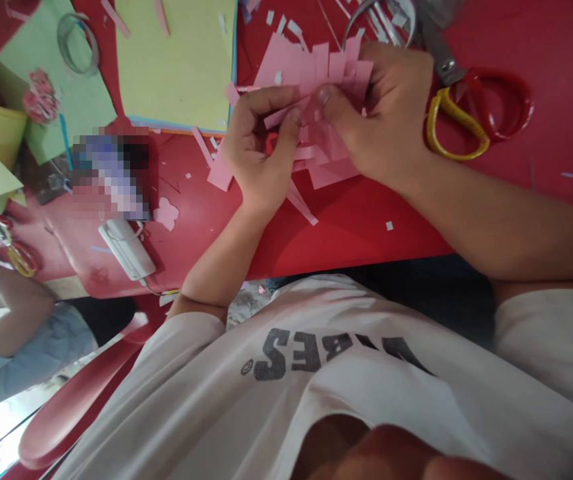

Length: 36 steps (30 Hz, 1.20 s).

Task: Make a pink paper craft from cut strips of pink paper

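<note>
Over the red table, both my hands work a sheet of pink paper cut into a fringe of strips. My left hand is curled, thumb and fingers pinching one pink strip near the sheet's lower edge. My right hand pinches the same paper from the right, thumb pressed on the strips. More pink strips lie under my hands. Part of the paper is hidden by my fingers.
Red and yellow handled scissors lie right of my right hand. A yellow sheet, green paper with a tape ring, a white device and paper scraps sit to the left. Another person's arm is at lower left.
</note>
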Tool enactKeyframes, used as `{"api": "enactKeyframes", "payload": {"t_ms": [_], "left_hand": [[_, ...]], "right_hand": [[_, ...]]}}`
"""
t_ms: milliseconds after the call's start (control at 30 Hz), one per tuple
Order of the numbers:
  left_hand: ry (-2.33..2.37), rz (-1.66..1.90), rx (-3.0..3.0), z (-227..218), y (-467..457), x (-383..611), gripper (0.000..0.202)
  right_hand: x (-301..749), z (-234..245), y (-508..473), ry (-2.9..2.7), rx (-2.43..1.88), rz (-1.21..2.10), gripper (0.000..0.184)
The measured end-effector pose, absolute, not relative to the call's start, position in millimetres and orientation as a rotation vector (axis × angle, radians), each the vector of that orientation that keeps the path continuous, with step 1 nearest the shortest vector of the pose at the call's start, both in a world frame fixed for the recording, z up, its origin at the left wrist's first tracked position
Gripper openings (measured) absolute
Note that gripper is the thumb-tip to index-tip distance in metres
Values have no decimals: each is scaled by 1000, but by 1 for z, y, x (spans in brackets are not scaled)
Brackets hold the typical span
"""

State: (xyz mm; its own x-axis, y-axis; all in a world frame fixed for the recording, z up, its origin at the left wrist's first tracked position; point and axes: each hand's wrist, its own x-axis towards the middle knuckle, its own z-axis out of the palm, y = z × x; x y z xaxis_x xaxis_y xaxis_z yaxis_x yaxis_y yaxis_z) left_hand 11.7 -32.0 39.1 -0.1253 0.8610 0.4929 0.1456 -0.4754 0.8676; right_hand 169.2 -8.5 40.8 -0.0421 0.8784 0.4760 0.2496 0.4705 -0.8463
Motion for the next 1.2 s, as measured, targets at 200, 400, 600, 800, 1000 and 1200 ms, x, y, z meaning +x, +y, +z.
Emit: {"api": "enactKeyframes", "payload": {"t_ms": [200,400,600,800,1000,1200], "left_hand": [[1049,1666,1652,25,-25,7,20],[1177,1575,1588,21,-23,2,27],[1080,1610,1545,22,-23,3,20],[1083,1586,1563,18,-19,0,28],[1088,1600,1549,16,-18,0,21],[1172,1544,1499,20,-22,3,17]], "right_hand": [[170,42,-8,-1568,-979,662,20],[171,47,-9,-1601,-1006,713,6],[171,44,-7,-1597,-1010,703,12],[171,43,-8,-1614,-1018,739,16],[171,46,-9,-1631,-1023,780,18],[170,47,-10,-1635,-1024,768,14]]}}
